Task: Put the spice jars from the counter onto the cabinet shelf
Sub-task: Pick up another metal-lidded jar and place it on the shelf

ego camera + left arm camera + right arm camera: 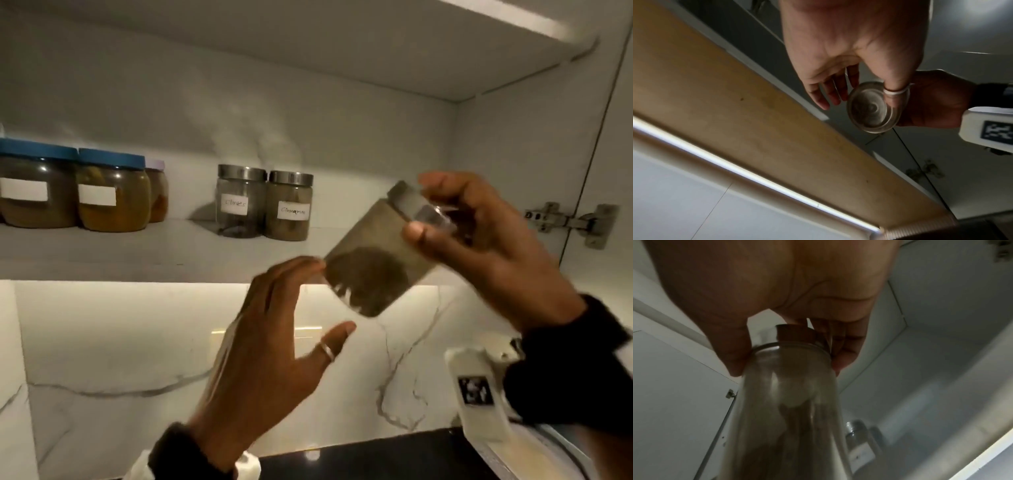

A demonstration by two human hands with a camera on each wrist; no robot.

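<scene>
Two hands on one glass spice jar point(373, 263), tilted in mid-air just in front of the cabinet shelf point(137, 253). Right hand point(486, 240) fingers pinch it round the neck and lid; left hand point(274, 342) is spread loose, fingertips only brushing the base. Honestly that top-only grip looks dicey: it could slip, clip the shelf edge, or bump the cloves jar point(239, 202) and cinnamon jar point(289, 205) further back.
</scene>
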